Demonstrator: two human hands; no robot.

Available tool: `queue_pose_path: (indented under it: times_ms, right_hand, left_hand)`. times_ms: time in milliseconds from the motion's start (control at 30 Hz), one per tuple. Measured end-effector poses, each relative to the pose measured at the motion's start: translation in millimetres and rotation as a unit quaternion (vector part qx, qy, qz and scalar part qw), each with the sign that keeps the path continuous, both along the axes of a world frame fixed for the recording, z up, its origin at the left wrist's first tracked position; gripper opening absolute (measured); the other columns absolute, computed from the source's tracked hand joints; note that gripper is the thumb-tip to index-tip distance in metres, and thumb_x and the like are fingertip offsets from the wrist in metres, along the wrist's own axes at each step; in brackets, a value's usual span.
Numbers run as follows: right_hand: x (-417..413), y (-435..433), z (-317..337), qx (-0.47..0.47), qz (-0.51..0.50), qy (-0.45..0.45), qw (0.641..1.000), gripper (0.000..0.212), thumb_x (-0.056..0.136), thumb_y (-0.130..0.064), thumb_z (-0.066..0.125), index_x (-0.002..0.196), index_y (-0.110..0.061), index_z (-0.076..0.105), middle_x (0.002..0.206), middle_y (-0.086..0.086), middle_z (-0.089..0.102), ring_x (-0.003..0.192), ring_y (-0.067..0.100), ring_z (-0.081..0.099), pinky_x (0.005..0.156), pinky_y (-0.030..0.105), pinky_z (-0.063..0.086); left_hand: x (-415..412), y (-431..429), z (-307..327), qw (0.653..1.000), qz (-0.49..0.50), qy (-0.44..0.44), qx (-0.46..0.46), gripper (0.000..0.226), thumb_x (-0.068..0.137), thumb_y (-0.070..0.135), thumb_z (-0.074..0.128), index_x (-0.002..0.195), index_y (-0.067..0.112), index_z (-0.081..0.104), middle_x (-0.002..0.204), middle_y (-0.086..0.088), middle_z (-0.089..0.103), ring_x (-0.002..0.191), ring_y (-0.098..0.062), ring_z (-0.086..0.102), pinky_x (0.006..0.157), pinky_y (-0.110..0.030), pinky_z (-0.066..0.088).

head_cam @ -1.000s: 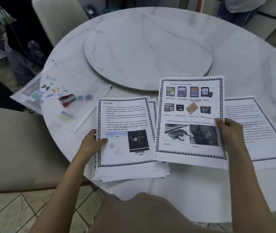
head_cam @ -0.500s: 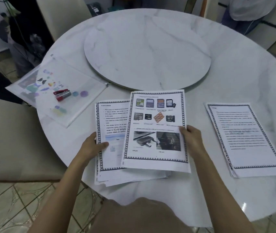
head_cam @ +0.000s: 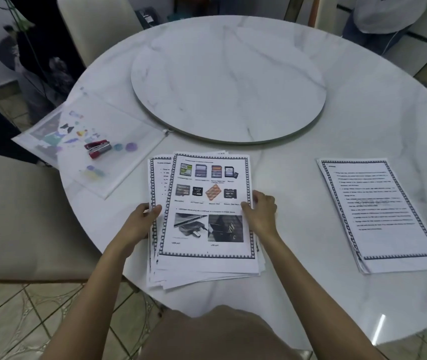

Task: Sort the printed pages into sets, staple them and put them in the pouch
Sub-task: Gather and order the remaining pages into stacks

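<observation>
At six o'clock on the bench (head_cam: 311, 120), our hands, left (head_cam: 139, 222) and right (head_cam: 260, 213), pinch the memory-card page (head_cam: 207, 203), now returned onto the unsorted stack (head_cam: 202, 276); sorting continues.

The white bordered printed page with memory-card photos (head_cam: 208, 203), topmost on the near stack, carries the caption "USB port" under each of its two lower photos, and "SanDisk" shows faintly on one black card. The remaining print, like that on the white text page to the right (head_cam: 378, 214), is too blurred to read
</observation>
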State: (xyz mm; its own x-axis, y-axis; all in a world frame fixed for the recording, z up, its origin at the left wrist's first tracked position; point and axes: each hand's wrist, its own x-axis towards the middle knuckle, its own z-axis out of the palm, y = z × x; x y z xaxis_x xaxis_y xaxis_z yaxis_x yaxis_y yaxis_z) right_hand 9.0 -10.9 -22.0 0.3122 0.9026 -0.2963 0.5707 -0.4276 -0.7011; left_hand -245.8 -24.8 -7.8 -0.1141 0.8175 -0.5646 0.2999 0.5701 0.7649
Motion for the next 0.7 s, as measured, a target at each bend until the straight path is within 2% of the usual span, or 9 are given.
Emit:
queue_pose_path:
  times_ms: [100, 233, 300, 367, 467, 533, 600, 667, 700]
  right_hand:
    - [-10.0, 1.6, 2.7, 0.005, 0.067, -0.002, 0.998, 0.043, 0.093, -0.016, 0.05, 0.135, -0.012, 0.043, 0.133, 0.015, 0.037, 0.126, 0.03, 0.032, 0.104, 0.029, 0.025]
    - [-19.4, 1.0, 0.7, -0.006, 0.092, 0.035, 0.995, 0.043, 0.092, -0.017, 0.053, 0.134, -0.014, 0.043, 0.134, 0.011, 0.038, 0.128, 0.025, 0.033, 0.106, 0.028, 0.025]
    - [-20.2, -0.6, 0.0, -0.01, 0.073, 0.082, 0.994, 0.045, 0.09, -0.017, 0.057, 0.133, -0.015, 0.043, 0.131, 0.008, 0.043, 0.125, 0.023, 0.04, 0.106, 0.032, 0.033]
    - [-16.9, -3.5, 0.8, -0.006, 0.043, 0.139, 0.989, 0.045, 0.089, -0.015, 0.058, 0.132, -0.014, 0.043, 0.126, 0.005, 0.049, 0.114, 0.018, 0.049, 0.096, 0.03, 0.042]
    - [-10.9, -9.7, 2.4, -0.008, 0.002, 0.211, 0.977, 0.047, 0.09, -0.013, 0.058, 0.134, -0.011, 0.04, 0.115, 0.001, 0.052, 0.101, 0.012, 0.051, 0.085, 0.024, 0.041]
    - [-6.6, -10.7, 0.7, -0.01, -0.028, 0.245, 0.969, 0.05, 0.091, -0.016, 0.057, 0.136, -0.01, 0.036, 0.117, 0.0, 0.051, 0.104, 0.014, 0.051, 0.087, 0.026, 0.041]
    - [-3.1, -8.8, 2.9, -0.017, -0.055, 0.283, 0.957, 0.052, 0.091, -0.023, 0.057, 0.136, -0.009, 0.035, 0.123, -0.002, 0.049, 0.11, 0.017, 0.052, 0.093, 0.03, 0.043]
    - [3.1, -5.5, 7.0, -0.018, -0.067, 0.315, 0.947, 0.051, 0.09, -0.029, 0.057, 0.134, -0.009, 0.041, 0.129, 0.0, 0.053, 0.112, 0.02, 0.057, 0.096, 0.035, 0.047]
    - [5.7, -4.1, 13.8, -0.003, -0.063, 0.326, 0.943, 0.042, 0.091, -0.028, 0.056, 0.129, -0.01, 0.048, 0.127, 0.004, 0.058, 0.109, 0.021, 0.06, 0.093, 0.035, 0.049]
  left_hand:
    - [3.1, 2.6, -1.5, 1.0, -0.018, 0.014, 0.006, 0.049, 0.096, 0.036, 0.044, 0.137, 0.01, 0.037, 0.142, -0.008, 0.043, 0.127, -0.029, 0.043, 0.097, -0.04, 0.037]
    - [2.5, 4.9, -5.8, 1.0, 0.015, -0.011, 0.019, 0.038, 0.096, 0.027, 0.048, 0.129, 0.008, 0.048, 0.131, -0.011, 0.054, 0.104, -0.025, 0.052, 0.085, -0.035, 0.04]
    - [3.2, 3.5, -5.3, 0.999, 0.037, -0.022, 0.03, 0.035, 0.095, 0.019, 0.049, 0.127, 0.005, 0.05, 0.128, -0.013, 0.057, 0.097, -0.023, 0.054, 0.084, -0.033, 0.041]
    - [3.6, 1.1, -3.4, 0.999, 0.026, -0.024, 0.04, 0.033, 0.096, 0.014, 0.047, 0.128, 0.003, 0.049, 0.127, -0.014, 0.057, 0.098, -0.023, 0.055, 0.085, -0.033, 0.042]
    - [5.0, -1.5, 4.7, 0.995, -0.002, -0.028, 0.091, 0.03, 0.097, 0.011, 0.044, 0.126, 0.007, 0.048, 0.118, -0.008, 0.058, 0.1, -0.024, 0.056, 0.083, -0.03, 0.044]
    - [6.2, 0.3, 12.0, 0.991, -0.017, -0.03, 0.128, 0.028, 0.097, 0.011, 0.043, 0.124, 0.012, 0.048, 0.113, -0.003, 0.058, 0.101, -0.022, 0.056, 0.079, -0.026, 0.045]
    - [7.8, 4.2, 19.0, 0.987, -0.03, -0.034, 0.155, 0.026, 0.097, 0.012, 0.044, 0.121, 0.016, 0.049, 0.109, 0.001, 0.059, 0.098, -0.019, 0.057, 0.084, -0.028, 0.044]
    - [10.3, 9.1, 25.1, 0.983, -0.038, -0.042, 0.177, 0.021, 0.096, 0.013, 0.046, 0.115, 0.021, 0.05, 0.102, 0.01, 0.061, 0.092, -0.01, 0.059, 0.083, -0.026, 0.044]
    - [12.6, 11.7, 29.1, 0.98, -0.042, -0.045, 0.187, 0.02, 0.096, 0.014, 0.046, 0.114, 0.022, 0.049, 0.099, 0.014, 0.06, 0.091, -0.004, 0.057, 0.079, -0.021, 0.044]
